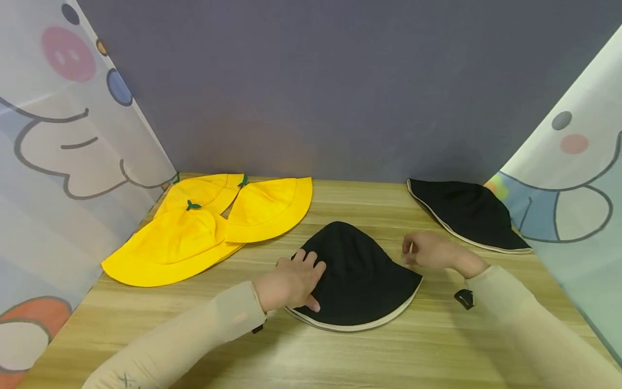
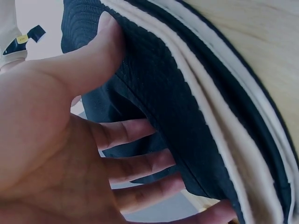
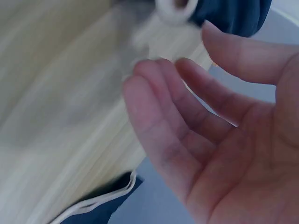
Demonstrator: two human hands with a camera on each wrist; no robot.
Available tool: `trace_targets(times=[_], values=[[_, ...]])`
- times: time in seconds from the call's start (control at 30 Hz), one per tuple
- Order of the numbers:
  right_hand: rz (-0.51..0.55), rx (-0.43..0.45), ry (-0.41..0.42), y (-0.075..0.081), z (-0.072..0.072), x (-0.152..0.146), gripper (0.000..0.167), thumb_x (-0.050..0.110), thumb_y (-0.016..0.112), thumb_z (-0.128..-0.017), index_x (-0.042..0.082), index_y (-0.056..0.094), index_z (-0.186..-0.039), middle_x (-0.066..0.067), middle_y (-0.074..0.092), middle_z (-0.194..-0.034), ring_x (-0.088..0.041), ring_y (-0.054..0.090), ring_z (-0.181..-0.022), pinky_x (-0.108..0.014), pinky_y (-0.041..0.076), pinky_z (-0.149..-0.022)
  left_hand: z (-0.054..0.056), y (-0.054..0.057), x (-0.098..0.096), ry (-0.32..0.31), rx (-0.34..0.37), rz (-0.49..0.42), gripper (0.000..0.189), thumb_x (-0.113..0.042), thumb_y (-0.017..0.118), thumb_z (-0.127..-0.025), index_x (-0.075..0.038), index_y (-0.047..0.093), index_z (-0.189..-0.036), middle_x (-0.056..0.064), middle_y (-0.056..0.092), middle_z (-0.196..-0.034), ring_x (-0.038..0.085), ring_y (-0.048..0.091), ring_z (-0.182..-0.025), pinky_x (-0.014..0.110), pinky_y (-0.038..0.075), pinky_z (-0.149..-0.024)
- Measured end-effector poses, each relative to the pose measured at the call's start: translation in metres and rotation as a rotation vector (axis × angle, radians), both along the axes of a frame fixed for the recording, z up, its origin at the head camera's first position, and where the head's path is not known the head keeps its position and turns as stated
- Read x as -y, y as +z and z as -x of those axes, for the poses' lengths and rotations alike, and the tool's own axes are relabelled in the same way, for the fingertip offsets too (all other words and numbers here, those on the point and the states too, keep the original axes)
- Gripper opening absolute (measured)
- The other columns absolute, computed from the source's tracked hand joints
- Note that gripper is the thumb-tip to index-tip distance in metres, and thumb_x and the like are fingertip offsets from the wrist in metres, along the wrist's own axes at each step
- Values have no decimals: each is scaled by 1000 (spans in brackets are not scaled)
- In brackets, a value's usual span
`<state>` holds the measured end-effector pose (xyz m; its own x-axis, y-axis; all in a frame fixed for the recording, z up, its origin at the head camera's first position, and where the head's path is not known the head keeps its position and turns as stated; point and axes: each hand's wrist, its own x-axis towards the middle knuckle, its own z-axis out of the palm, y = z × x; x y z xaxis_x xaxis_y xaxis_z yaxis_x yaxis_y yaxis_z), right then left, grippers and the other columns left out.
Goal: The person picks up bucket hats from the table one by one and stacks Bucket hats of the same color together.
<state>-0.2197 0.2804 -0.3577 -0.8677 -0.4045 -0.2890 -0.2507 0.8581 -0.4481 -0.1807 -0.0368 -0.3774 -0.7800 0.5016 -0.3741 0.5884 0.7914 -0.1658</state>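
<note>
A black bucket hat with a cream brim edge lies flattened in the middle of the table. Resting on its left side is my left hand, fingers spread. In the left wrist view, the thumb and fairly straight fingers of that left hand touch the black cloth, beside stacked light-edged brim layers. My right hand hovers just off the hat's right brim corner, fingers loosely bent. Nothing lies between the fingers of the right hand in the right wrist view, where a bit of black hat shows beyond the thumb.
At the back right lies another black hat, close to the patterned side wall. Several yellow hats with green sprouts, including a front one and a right one, overlap at the left. A grey panel closes the back.
</note>
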Motion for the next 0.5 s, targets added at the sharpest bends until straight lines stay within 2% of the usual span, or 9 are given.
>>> trace_targets(times=[0.2, 0.3, 0.4, 0.5], values=[[-55, -120, -83, 9, 15, -26, 23, 19, 69, -96, -2, 66, -103, -6, 65, -87, -19, 56, -69, -37, 47, -64, -1, 0, 0, 16, -3, -4, 77, -68, 73, -78, -19, 48, -132, 5, 47, -122, 24, 45, -112, 43, 53, -71], [-94, -157, -148, 13, 19, -43, 28, 19, 66, -96, -7, 64, -108, -15, 65, -93, -24, 58, -74, -43, 49, -67, 0, 1, -2, 9, -7, -3, 79, -68, 74, -77, -19, 48, -134, 5, 47, -124, 25, 45, -113, 43, 54, -71], [-166, -194, -222, 16, 23, -60, 36, 20, 62, -99, -10, 61, -119, -27, 64, -107, -35, 63, -83, -53, 51, -72, 1, 1, -4, 7, -8, 0, 82, -68, 75, -76, -19, 47, -137, 5, 47, -127, 25, 45, -115, 44, 55, -73], [-240, -216, -290, 16, 29, -80, 43, 22, 57, -102, -12, 55, -129, -35, 58, -122, -48, 62, -97, -64, 49, -78, 2, 1, -4, 12, -2, 2, 83, -68, 75, -76, -19, 47, -137, 6, 47, -127, 25, 45, -116, 45, 55, -74]])
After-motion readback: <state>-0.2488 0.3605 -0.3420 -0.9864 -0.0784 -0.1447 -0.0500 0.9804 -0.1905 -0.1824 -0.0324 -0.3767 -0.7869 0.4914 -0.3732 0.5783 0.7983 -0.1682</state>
